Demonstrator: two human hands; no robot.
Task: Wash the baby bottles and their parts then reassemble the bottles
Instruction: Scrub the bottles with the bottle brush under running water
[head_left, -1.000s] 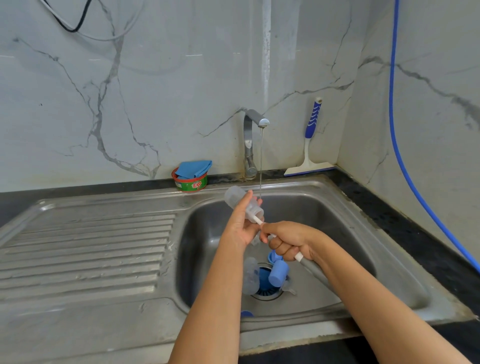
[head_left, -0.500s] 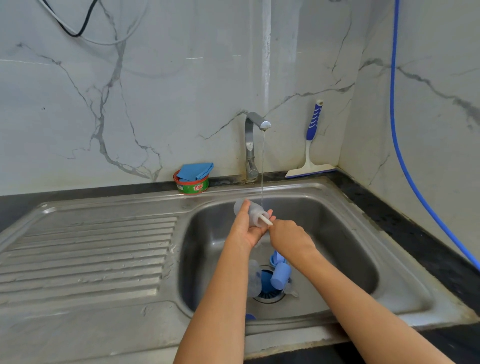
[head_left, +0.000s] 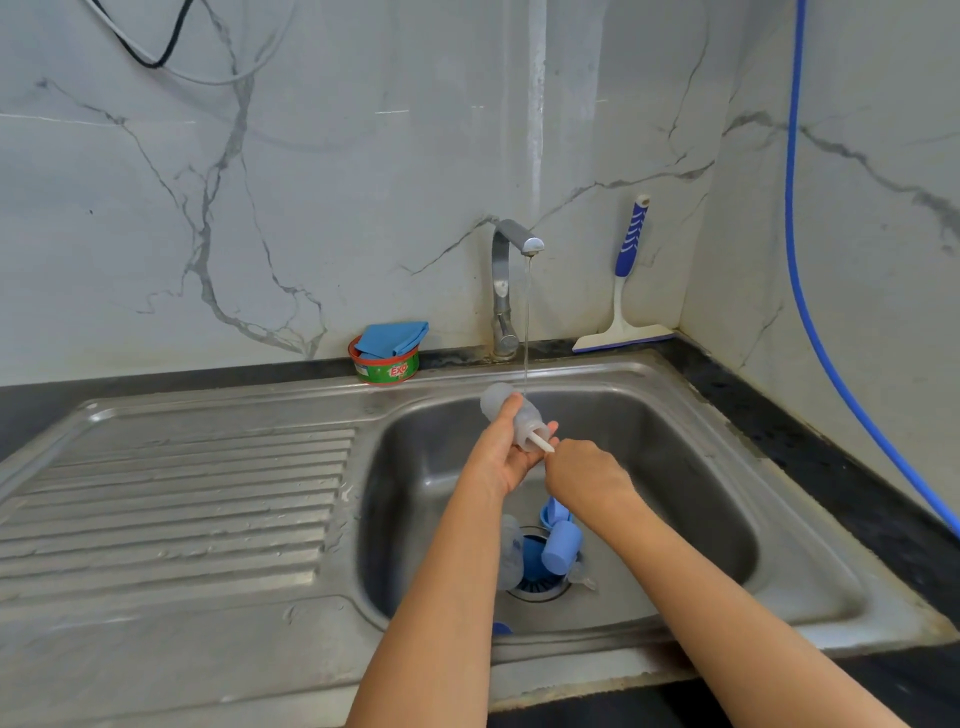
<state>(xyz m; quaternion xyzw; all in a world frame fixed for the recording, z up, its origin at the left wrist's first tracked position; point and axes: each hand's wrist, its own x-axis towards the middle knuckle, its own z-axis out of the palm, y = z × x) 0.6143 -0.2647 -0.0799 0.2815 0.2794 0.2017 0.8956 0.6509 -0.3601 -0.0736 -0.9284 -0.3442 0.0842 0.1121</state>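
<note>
While the sink basin (head_left: 675, 467) lies under your arms and the ribbed drainboard (head_left: 182, 493) stretches off to your left, your left hand (head_left: 506, 452) wraps round a clear bottle (head_left: 506, 410), holding it tilted above the basin with its base raised toward the tap (head_left: 501, 291) and its mouth toward you. Your right hand (head_left: 582, 475) is clenched round the white brush stem (head_left: 540, 443) that enters that mouth, so I judge you are scrubbing the inside. The thin water stream (head_left: 527, 322) meets the bottle or your thumb; I cannot tell which. Wet plastic is slippery, and a hard tug on the stem could pull the bottle out of your grasp. It would drop among the second bottle (head_left: 511, 551), the blue cap (head_left: 561, 545) and the blue ring (head_left: 553, 514) crowded on the drain strainer (head_left: 535, 587), and could knock the small clear teat (head_left: 582, 579) just beside it. For room, the spout hangs near the bottle's base, so lifting it risks a knock. The basin's right half and the drainboard give you open space to move.
</note>
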